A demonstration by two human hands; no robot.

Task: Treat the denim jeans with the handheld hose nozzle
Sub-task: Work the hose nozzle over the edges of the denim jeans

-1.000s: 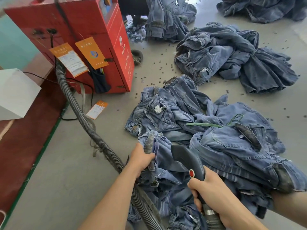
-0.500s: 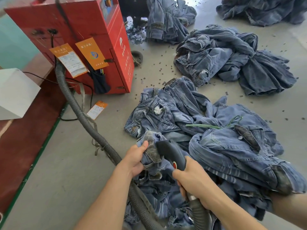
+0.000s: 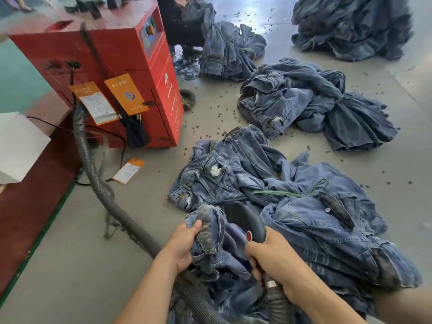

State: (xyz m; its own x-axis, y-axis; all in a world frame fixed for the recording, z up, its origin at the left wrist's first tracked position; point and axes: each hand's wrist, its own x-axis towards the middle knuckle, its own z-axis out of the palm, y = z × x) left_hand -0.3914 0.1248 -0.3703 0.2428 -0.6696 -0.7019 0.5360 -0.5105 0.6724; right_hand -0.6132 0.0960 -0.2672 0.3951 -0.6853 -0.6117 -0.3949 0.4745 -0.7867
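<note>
A smooth grey floor (image 3: 70,265) held a boxy red machine (image 3: 112,73) with unreadable orange tags and a ribbed hose (image 3: 102,188). The left hand (image 3: 184,244) pinched crumpled jeans (image 3: 217,239); the right hand (image 3: 275,260) gripped the black nozzle (image 3: 243,218) against them.

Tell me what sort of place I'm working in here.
Most likely a garment finishing workshop: tied bundles of denim jeans lie on a bare concrete floor, and a red machine feeds a corrugated hose to the handheld nozzle.

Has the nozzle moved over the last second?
Yes. The nozzle in the right hand has swung left, toward the jeans fold gripped by the left hand, judged against the green tie.
</note>
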